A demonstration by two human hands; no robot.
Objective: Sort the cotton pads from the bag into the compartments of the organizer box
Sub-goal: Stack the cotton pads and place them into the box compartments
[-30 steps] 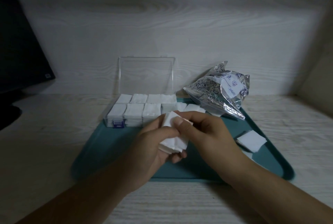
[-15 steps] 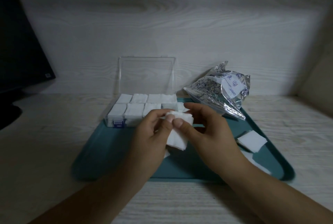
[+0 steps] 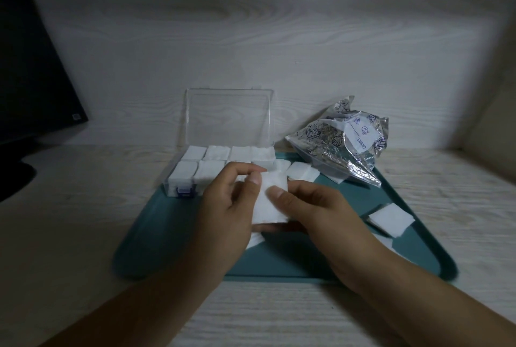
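A small stack of white cotton pads point(image 3: 270, 201) is pinched between both hands above the teal tray point(image 3: 167, 229). My left hand point(image 3: 229, 212) holds its left edge with the thumb on top. My right hand point(image 3: 315, 212) grips the right side, thumb pressed on the face. Just behind them sits the clear organizer box point(image 3: 195, 176), lid upright, its visible compartments filled with white pads. The crumpled printed bag point(image 3: 340, 145) lies at the tray's back right corner.
Loose pads lie on the tray: a stack point(image 3: 389, 219) at the right, some point(image 3: 303, 173) beside the box. A dark monitor point(image 3: 30, 81) stands at the far left. A pale wooden wall closes the back and right.
The hands have lifted the pad stack slightly toward the box and flattened it; my right thumb now lies on its face rather than on its top edge.
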